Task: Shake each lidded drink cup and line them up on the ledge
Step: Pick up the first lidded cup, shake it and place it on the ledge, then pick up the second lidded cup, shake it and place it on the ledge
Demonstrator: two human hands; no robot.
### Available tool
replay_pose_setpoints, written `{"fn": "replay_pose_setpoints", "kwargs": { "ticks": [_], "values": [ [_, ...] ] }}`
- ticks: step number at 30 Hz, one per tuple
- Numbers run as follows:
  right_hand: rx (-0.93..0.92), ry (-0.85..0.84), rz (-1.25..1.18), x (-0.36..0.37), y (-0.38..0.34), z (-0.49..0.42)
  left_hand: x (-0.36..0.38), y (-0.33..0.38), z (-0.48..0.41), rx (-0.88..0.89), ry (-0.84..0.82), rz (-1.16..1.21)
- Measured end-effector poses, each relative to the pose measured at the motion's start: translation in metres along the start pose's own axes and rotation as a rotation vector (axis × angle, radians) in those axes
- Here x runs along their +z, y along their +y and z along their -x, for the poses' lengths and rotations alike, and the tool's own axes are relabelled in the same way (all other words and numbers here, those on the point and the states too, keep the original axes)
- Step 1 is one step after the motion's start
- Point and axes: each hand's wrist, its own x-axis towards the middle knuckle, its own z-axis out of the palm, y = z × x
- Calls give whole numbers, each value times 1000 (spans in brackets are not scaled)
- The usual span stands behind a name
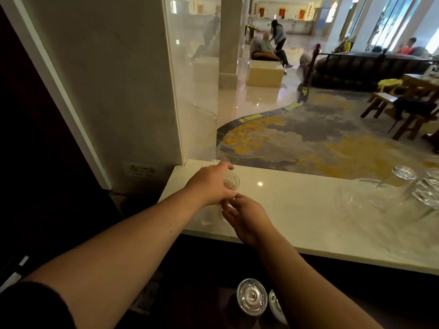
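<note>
Cup (231,182), clear and lidded, sits near the ledge's (297,210) left end, close to the far-left corner. Left hand (211,184) wraps it from the side, fingers curled round the lid end. Right hand (244,217) hovers just beside, fingers loosely parted at the cup's base, gripping nothing clearly. Farther right, clear glasses (425,188) crowd the ledge's right end. Below the near edge, two more lidded cups (252,296) wait.

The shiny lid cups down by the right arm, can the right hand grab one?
Probably yes. The lidded cups sit uncovered just below the ledge, and the right hand looks open beside the clear cup.
</note>
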Motion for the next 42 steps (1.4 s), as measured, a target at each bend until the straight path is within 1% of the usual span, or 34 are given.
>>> {"fn": "replay_pose_setpoints", "kwargs": {
  "ticks": [3, 5, 8, 9, 11, 12, 13, 14, 15, 18, 19, 21, 23, 26, 30, 34, 36, 38, 39, 41, 42],
  "values": [
    [-41, -9, 40, -1, 5, -7, 15, -9, -11, 14, -32, 15],
    [-37, 10, 65, -4, 6, -8, 22, -15, -12, 12, -34, 57],
    [-59, 57, 68, -17, 11, 4, 31, -18, 5, 31, 37, 43],
    [-71, 70, 57, -25, 16, 11, 37, -17, 17, 71, 96, 15],
    [-76, 93, 29, -50, 32, 29, 57, -15, 49, 236, 243, 0],
    [-66, 122, 16, -66, 43, 38, 73, -15, 66, 311, 287, 13],
    [-48, 155, -6, -82, 56, 47, 91, -15, 83, 356, 279, 27],
    [-23, 199, -29, -99, 72, 53, 109, -15, 98, 370, 214, 30],
    [6, 241, -45, -115, 87, 59, 128, -16, 109, 354, 105, 21],
    [126, 348, 47, -154, 140, 72, 186, -22, 127, 238, -289, -37],
    [157, 371, 87, -163, 155, 75, 202, -23, 129, 211, -397, -61],
    [232, 421, 101, -179, 181, 78, 228, -23, 129, 190, -541, -144],
    [334, 429, 67, -184, 196, 81, 246, -22, 124, 188, -595, -220],
    [446, 377, 105, -182, 207, 79, 259, -18, 115, 185, -584, -276],
    [421, 292, 209, -175, 209, 70, 253, -26, 127, 192, -543, -342],
    [425, 205, 289, -158, 209, 64, 245, -43, 171, 62, -560, -271],
    [405, 192, 337, -150, 214, 63, 239, -52, 189, -70, -560, -103],
    [368, 196, 418, -144, 216, 63, 234, -58, 200, -244, -499, 100],
    [358, 199, 440, -143, 217, 63, 233, -61, 203, -327, -449, 165],
    [383, 183, 480, -140, 219, 63, 230, -65, 206, -453, -355, 223],
    [420, 146, 510, -138, 219, 64, 230, -68, 206, -503, -331, 237]
  ]
}}
